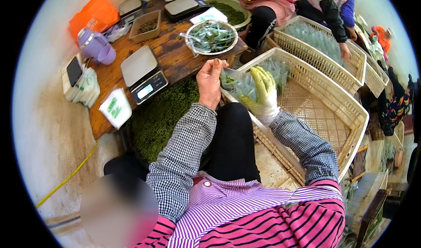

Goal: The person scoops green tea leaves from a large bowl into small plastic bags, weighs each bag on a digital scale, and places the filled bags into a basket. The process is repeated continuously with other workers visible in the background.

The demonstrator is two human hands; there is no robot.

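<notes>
My left hand (210,83), bare, is raised above my knee with thumb and fingers pinched together at the upper corner of a clear plastic bag (231,77) with green leafy bits inside. My right hand (263,92), in a yellow-green coated glove, is just right of that bag at the crate's near edge, its thumb spread from its fingers; its palm side is partly hidden. More filled clear bags (279,72) stand behind it in the far left corner of a cream plastic crate (322,106). Left of my knee, a large dark tub holds small green leaves or buds (161,120).
The wooden table (174,57) bears a digital scale (141,70), stacked bags (115,108), a bowl of packets (211,37), a plastic tub (146,26) and a purple jug (92,42). Co-workers sit beyond, by another crate (315,47) of bags. A yellow cord (69,175) runs at lower left.
</notes>
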